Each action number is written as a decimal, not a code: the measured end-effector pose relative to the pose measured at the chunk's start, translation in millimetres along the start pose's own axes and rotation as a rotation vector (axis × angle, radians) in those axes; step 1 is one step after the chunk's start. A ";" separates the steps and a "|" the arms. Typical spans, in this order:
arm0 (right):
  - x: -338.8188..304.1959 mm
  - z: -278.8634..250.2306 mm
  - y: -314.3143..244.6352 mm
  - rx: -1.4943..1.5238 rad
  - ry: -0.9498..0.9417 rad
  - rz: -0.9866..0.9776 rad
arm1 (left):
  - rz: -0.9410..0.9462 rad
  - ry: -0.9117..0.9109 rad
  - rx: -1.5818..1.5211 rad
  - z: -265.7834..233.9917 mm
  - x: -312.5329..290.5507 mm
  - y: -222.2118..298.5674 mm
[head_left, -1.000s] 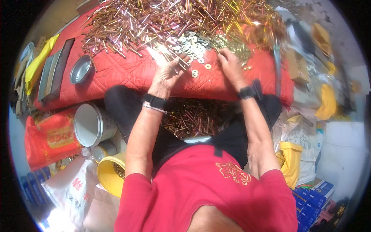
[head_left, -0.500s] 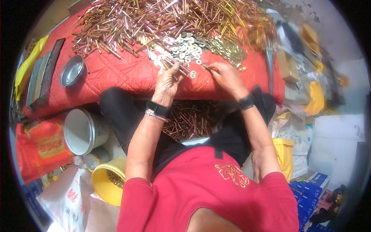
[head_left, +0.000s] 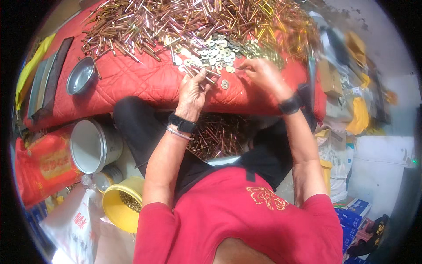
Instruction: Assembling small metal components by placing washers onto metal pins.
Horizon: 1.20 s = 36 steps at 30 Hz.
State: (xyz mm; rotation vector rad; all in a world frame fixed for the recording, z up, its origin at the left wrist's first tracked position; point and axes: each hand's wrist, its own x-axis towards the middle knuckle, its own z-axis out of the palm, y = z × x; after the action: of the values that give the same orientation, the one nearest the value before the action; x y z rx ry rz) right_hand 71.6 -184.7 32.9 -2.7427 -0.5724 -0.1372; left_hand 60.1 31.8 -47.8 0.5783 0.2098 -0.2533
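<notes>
My left hand (head_left: 192,94) is closed around several copper-coloured metal rods (head_left: 200,75), which stick out past the fingers at a slant. Just beyond it lies a pile of flat silvery washers (head_left: 220,52). A couple of loose washers (head_left: 225,84) rest on the red quilted cover between my hands. My right hand (head_left: 263,75) is to the right of the washers, at the near edge of a heap of small brass-coloured pieces (head_left: 255,49). Its thumb and forefinger are pinched together; what they hold is too small and blurred to make out.
A big heap of metal rods (head_left: 198,22) covers the far side of the red quilted cover (head_left: 145,90). A metal bowl (head_left: 81,75) sits at its left. More rods (head_left: 217,136) lie below, between my legs. A white bucket (head_left: 88,145) and a yellow bucket (head_left: 118,222) stand lower left.
My right hand has moved up and to the right, away from the washers toward the brass-coloured pieces. My left hand, with the rods, has shifted only slightly.
</notes>
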 end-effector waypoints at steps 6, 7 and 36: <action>3.8 27.3 3.7 0.113 0.013 0.012 | 0.019 0.031 -0.024 3.7 -2.8 -0.9; 4.6 27.0 2.8 0.157 0.012 0.004 | 0.011 0.027 -0.015 0.4 -1.7 -0.7; -31.8 30.1 -21.6 0.320 0.166 0.117 | 0.106 0.029 -0.080 -4.8 -3.0 -3.0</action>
State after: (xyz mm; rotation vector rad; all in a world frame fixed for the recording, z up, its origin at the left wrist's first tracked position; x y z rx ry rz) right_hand 34.6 -167.5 6.1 -2.4178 -0.3534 -0.2218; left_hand 55.8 32.6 -52.5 0.5122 0.2160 -0.1334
